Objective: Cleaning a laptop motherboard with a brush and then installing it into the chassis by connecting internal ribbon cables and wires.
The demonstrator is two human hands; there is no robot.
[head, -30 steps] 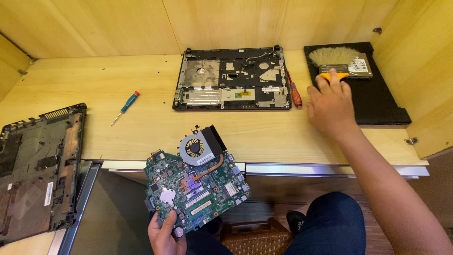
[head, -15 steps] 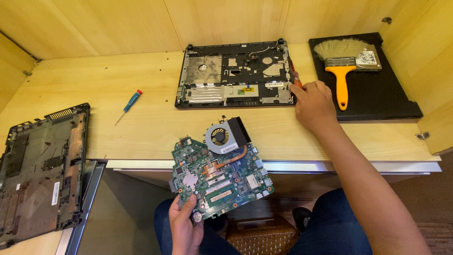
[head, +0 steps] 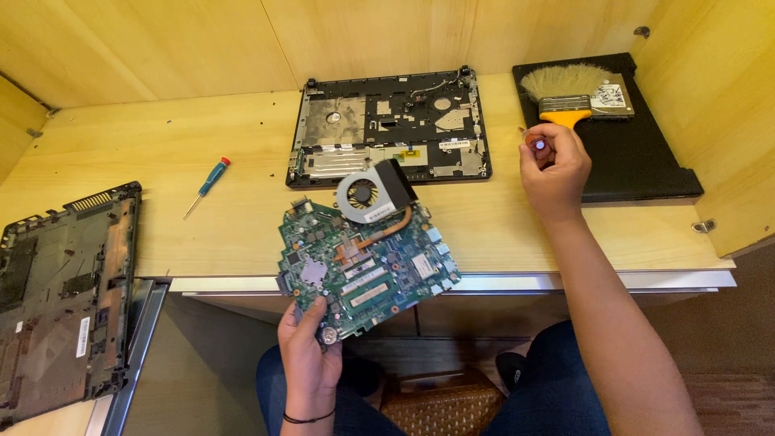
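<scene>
My left hand grips the lower corner of a green laptop motherboard, held up over the desk's front edge. A round cooling fan with a copper heat pipe sits at the board's top. My right hand is closed around a red-handled screwdriver, lifted just above the desk between the open laptop chassis and a black mat.
A wide brush with an orange handle and a silver drive lie on the black mat. A small blue-and-red screwdriver rests on the wooden desk. A black laptop bottom cover lies at the left.
My right hand left the brush on the mat, moved left to the red screwdriver beside the chassis and picked it up. My left hand raised the motherboard higher and to the right.
</scene>
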